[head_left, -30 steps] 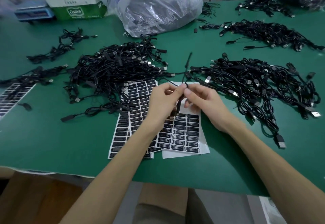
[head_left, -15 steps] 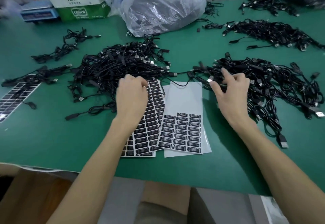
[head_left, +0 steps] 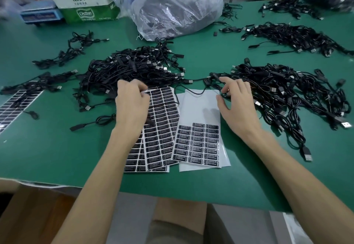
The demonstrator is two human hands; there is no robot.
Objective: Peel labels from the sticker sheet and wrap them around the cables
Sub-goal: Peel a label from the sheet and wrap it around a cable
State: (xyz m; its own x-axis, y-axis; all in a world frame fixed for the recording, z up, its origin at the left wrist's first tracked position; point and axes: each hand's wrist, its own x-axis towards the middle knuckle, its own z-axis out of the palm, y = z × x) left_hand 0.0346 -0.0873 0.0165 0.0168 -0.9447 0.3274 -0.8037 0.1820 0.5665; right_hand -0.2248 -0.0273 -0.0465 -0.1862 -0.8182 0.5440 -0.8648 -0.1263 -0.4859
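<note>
Left hand over 12 o'clock edge of full sticker sheet, fingers curled toward thumb; pinching anything or not: cannot tell. Right hand at its 3 o'clock, fingers spread, tips at edge of right cable pile, nothing clamped. Half-used sticker sheet between hands, labels only at its 6 o'clock end, loose cable across its 12 o'clock edge. Second cable pile at 12 o'clock of left hand.
</note>
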